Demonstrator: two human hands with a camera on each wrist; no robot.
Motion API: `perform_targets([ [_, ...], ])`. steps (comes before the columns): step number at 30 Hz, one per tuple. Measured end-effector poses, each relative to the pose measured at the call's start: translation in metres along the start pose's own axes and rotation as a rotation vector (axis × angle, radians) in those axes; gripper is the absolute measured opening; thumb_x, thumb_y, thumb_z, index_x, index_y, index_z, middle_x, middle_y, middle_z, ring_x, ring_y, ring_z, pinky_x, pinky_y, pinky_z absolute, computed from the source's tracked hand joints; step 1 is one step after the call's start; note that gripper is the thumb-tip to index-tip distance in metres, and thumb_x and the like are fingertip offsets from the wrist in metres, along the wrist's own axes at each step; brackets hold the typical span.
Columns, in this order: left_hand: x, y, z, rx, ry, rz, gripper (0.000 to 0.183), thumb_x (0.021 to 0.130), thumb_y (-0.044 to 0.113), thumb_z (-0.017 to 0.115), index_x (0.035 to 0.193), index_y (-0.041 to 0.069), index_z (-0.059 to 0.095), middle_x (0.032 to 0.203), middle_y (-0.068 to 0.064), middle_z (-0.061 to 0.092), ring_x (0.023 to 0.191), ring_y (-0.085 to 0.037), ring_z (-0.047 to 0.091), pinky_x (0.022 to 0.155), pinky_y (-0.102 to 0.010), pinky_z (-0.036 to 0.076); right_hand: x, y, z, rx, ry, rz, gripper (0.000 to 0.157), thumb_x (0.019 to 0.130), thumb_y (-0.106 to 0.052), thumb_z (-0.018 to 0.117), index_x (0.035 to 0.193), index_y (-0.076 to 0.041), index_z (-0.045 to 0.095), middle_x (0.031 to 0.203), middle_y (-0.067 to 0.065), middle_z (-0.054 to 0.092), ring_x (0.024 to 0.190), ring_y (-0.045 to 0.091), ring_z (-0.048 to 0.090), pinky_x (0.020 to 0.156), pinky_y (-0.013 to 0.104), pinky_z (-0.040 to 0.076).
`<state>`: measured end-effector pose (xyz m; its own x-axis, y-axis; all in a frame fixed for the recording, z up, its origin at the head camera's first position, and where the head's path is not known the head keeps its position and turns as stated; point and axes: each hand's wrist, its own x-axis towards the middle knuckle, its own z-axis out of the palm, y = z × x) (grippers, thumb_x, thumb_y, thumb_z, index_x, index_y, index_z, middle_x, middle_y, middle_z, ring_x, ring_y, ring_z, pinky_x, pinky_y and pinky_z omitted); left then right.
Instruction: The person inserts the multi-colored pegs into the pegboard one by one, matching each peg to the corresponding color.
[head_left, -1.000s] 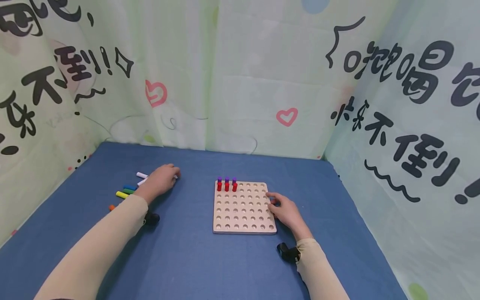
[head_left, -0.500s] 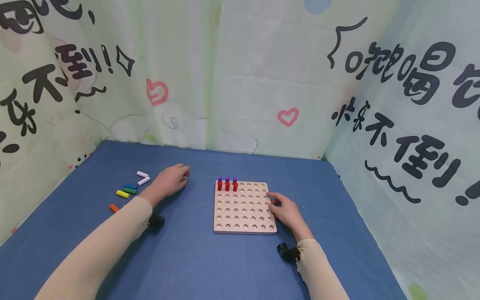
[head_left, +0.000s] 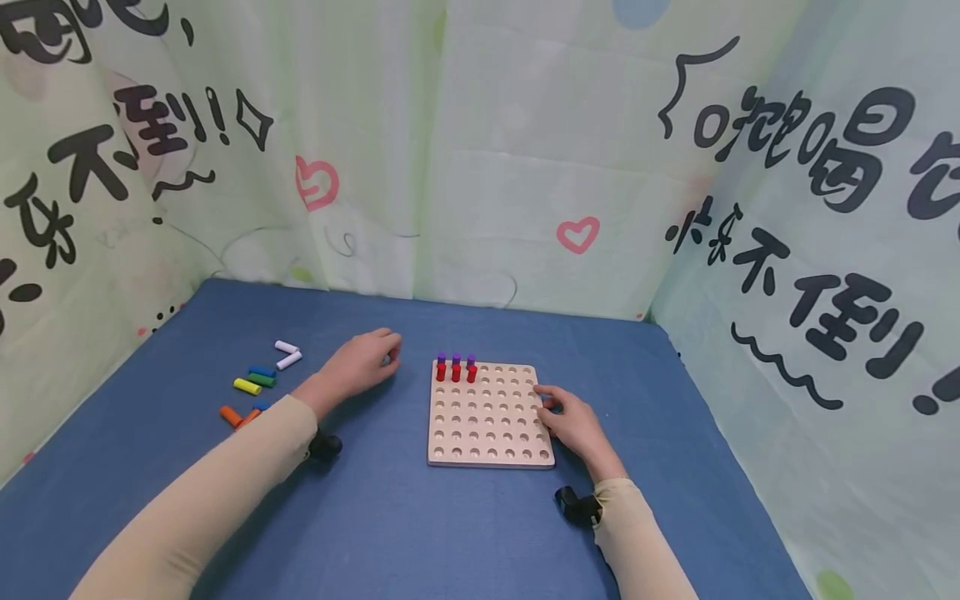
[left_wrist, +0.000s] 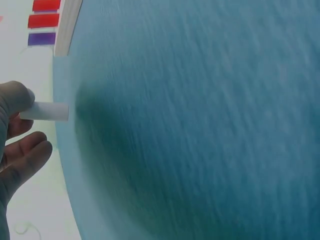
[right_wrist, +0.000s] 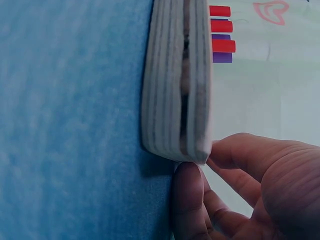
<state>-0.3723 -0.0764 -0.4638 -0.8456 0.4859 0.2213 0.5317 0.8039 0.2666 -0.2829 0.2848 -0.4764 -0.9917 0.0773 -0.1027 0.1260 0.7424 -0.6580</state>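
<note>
My left hand (head_left: 362,364) is raised over the cloth left of the pegboard. Between thumb and forefinger it pinches a white peg (left_wrist: 50,111), seen in the left wrist view but hidden by the hand in the head view. The square wooden pegboard (head_left: 491,425) lies flat, with rows of round holes. Three red pegs (head_left: 456,372) stand upright at its back left, with three purple pegs (head_left: 456,358) right behind them. At the board's right edge, my right hand (head_left: 573,423) holds on with thumb and finger, the fingertips right at the edge in the right wrist view.
Loose pegs lie on the blue cloth (head_left: 390,533) at the left: white pegs (head_left: 288,360), a green peg (head_left: 262,380), a yellow peg (head_left: 247,386), orange pegs (head_left: 231,416) and blue ones. Printed curtains (head_left: 495,192) border the table at the back and sides.
My left hand has moved right, away from the loose pegs and towards the board. More of the orange and blue pegs shows beside the sleeve. The right hand stays at the board's edge.
</note>
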Motion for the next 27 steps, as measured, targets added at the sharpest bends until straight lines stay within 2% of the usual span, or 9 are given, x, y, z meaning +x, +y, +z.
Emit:
perform_targets([
  [7,0.001,0.014,-0.001,-0.022,0.023,0.043,0.015,0.096,0.016,0.074,0.091,0.017,0.059,0.091,-0.003,0.061,0.077,-0.016,0.055,0.071,-0.032,0.051,0.0,0.0,0.0,-0.005,0.003,0.003,0.045,0.101,-0.014,0.063,0.146,-0.013,0.059,0.118,0.014,0.063,0.083,0.02,0.059,0.069,0.031,0.052],
  [15,0.004,0.026,0.0,-0.068,0.038,0.05,0.015,0.095,0.016,0.075,0.095,0.017,0.06,0.093,-0.003,0.062,0.082,-0.016,0.058,0.076,-0.033,0.055,-0.001,-0.001,0.0,-0.007,0.006,-0.001,0.045,0.101,-0.014,0.063,0.146,-0.013,0.059,0.118,0.014,0.062,0.083,0.021,0.058,0.068,0.031,0.051],
  [21,0.005,0.036,0.001,-0.089,0.068,0.088,0.014,0.095,0.015,0.074,0.094,0.016,0.06,0.092,-0.003,0.062,0.082,-0.015,0.06,0.075,-0.033,0.056,-0.001,-0.001,-0.001,-0.008,0.006,-0.003,0.045,0.101,-0.014,0.063,0.145,-0.013,0.059,0.117,0.014,0.062,0.081,0.02,0.058,0.068,0.031,0.051],
  [27,0.005,0.047,0.004,-0.109,0.052,0.111,0.012,0.097,0.016,0.072,0.096,0.016,0.06,0.094,-0.002,0.063,0.084,-0.014,0.06,0.078,-0.033,0.056,0.0,-0.001,0.001,-0.002,0.006,0.005,0.045,0.101,-0.014,0.063,0.146,-0.014,0.059,0.117,0.014,0.063,0.079,0.019,0.057,0.067,0.03,0.05],
])
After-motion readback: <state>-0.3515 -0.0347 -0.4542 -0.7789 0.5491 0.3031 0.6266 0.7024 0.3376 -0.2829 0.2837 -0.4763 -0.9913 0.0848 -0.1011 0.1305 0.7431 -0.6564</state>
